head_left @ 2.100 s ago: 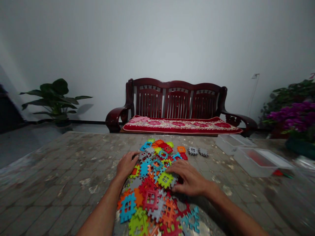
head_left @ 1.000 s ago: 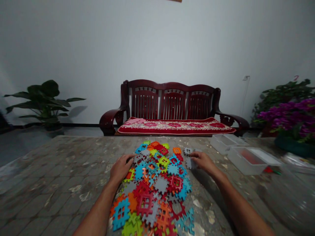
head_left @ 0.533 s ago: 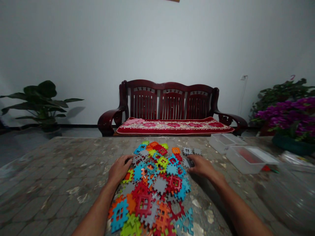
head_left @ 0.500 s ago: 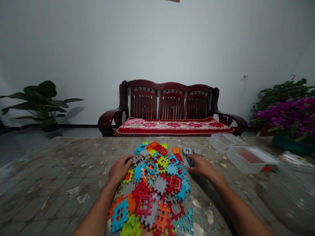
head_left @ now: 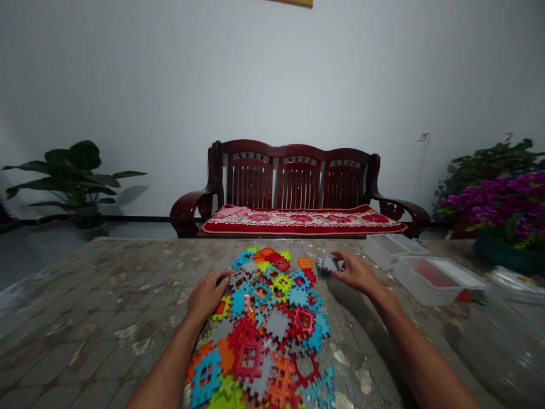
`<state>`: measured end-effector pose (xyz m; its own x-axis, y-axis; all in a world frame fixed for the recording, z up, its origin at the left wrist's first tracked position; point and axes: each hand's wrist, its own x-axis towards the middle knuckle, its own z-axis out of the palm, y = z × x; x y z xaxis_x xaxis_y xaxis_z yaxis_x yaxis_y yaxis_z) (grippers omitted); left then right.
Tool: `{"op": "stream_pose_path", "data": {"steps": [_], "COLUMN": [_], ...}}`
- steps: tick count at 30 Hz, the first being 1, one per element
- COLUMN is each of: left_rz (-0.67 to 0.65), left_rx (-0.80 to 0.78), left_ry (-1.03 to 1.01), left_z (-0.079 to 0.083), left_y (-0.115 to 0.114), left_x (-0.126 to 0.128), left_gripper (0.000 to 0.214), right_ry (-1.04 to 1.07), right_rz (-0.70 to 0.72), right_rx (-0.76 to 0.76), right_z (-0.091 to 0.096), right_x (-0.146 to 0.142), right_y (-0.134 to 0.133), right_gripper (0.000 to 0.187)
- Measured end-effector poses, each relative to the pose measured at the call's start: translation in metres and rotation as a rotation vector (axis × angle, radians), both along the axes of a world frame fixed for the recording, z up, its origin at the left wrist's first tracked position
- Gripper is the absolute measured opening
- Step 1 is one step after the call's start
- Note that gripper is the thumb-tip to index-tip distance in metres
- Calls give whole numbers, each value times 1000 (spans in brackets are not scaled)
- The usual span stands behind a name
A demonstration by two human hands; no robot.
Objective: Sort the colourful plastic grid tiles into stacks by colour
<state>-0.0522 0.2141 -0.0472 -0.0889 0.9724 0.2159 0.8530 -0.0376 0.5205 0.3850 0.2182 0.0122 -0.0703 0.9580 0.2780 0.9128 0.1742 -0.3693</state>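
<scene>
A heap of flat plastic interlocking tiles [head_left: 277, 324] in red, blue, orange, green and grey lies along the table in front of me. At its left edge rests my left hand [head_left: 208, 291], with fingers loosely bent and apart; their tips are beside a grey window tile [head_left: 239, 276]. My right hand [head_left: 354, 271] is at the far right of the heap, thumb and fingers closed on a grey tile [head_left: 334, 264]. That tile is over or against other grey tiles, partly covered by my fingers. An orange tile [head_left: 305, 263] lies left of them.
Clear plastic boxes [head_left: 419, 292] with lids raised stand on the right of the table [head_left: 106, 318]. A large transparent container [head_left: 506, 341] is nearer on that side. Purple flowers [head_left: 502, 199] stand at the right edge. Behind the table is a wooden bench [head_left: 298, 173].
My right hand has moved away from me, carrying a grey tile from the heap's right edge to the grey tiles at the back. My left hand has barely moved.
</scene>
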Motion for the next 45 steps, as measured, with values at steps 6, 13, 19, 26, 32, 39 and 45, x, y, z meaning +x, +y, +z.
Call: {"op": "stream_pose_path", "data": {"steps": [6,13,19,26,32,39,45], "left_rz": [1,-6,-7,-18,-18,-13,-2], "left_rx": [-9,-12,0,11,21,8,28], "left_ry": [4,1,-11,-11,-1,-6,-4], "left_z": [1,-1,-2,-4,-6,-4,-7], "left_y": [0,1,1,2,3,2,4], "left_x": [0,-2,-2,-3,-4,-3,-4], "left_gripper": [37,37,38,38,38,39,37], "right_ry": [-154,-225,-239,-353,-330,-291,-105], "right_rz": [16,46,141,186,158,165,208], "right_rx": [-31,-40,-142,-293,-317,-281,-78], "right_z": [5,-7,-15,-15,-16,-17,-8], "right_x": [-1,2,6,6,4,2,-9], "right_y": [27,42,59,77,81,76,50], "right_gripper": [65,73,93,99,98,91,81]}}
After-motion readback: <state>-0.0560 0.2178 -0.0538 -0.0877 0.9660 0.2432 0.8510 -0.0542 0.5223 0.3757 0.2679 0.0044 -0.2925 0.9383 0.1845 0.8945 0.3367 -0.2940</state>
